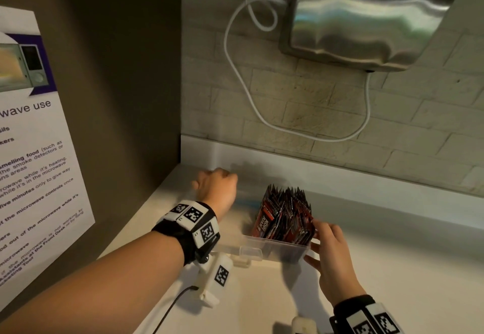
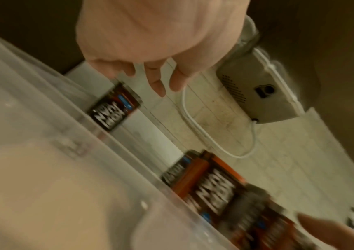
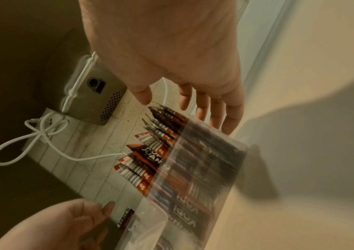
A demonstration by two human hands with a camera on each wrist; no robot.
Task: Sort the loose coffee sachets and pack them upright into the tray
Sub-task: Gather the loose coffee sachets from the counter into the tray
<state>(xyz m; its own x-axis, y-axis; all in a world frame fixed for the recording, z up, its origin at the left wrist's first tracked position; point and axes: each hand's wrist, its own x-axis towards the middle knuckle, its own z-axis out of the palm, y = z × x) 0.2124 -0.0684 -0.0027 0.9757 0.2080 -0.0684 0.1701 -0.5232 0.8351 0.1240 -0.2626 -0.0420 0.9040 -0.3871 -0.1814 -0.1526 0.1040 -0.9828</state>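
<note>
— Forearm fills the lower left; my left hand at centre is loosely curled behind the tray. Whether it's pinching that lone sachet, I can't tell.

— And on the right?

— Sachets stand packed at centre right; my right hand, fingers spread, braces the tray's end. I'd hold it steady and slide strays in edge-first.

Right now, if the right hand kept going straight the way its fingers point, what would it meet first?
The right hand points at the right end of the clear tray. Its fingertips would first meet the upright sachets packed there, and look almost on them already; whether they touch is unclear.
</note>
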